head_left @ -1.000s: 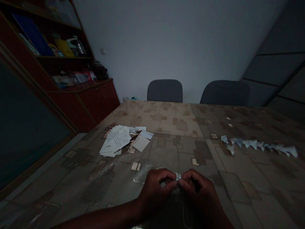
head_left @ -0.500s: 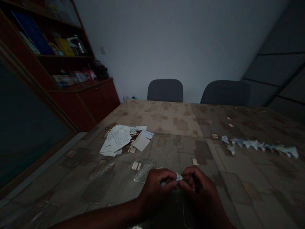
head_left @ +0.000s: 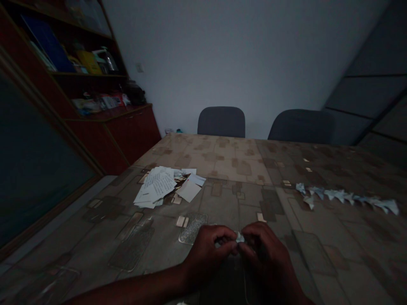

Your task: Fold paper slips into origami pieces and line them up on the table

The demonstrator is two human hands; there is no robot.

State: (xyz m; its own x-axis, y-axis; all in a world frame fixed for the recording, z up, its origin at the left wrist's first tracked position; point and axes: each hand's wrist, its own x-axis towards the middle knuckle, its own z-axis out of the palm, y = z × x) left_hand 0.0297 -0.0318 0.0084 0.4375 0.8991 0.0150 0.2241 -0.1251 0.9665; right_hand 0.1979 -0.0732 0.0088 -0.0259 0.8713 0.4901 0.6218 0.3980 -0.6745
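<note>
Between my two hands is a small piece of folded white paper (head_left: pixel 240 238), pinched at the fingertips near the table's front edge. My left hand (head_left: pixel 213 245) is closed on its left side, thumb and forefinger together. From the other side my right hand (head_left: pixel 265 245) grips it with curled fingers. Most of the paper is hidden by the fingers, so its exact folded shape cannot be made out. To the right, several small folded paper pieces (head_left: pixel 337 195) with pointed tips stand in a row, and one more paper piece (head_left: pixel 308 202) sits in front of the row.
A pile of loose paper sheets (head_left: pixel 155 186), some printed, lies on the left of the patterned tablecloth (head_left: pixel 203 154). Two grey chairs, one chair (head_left: pixel 221 121) central and another chair (head_left: pixel 300 125) to the right, stand beyond the far edge. A wooden cabinet (head_left: pixel 133 135) stands at left.
The fingers have shifted slightly around the folded paper, and a pointed tip now shows above them. The view has tilted a little; the pile and the row lie as before.
</note>
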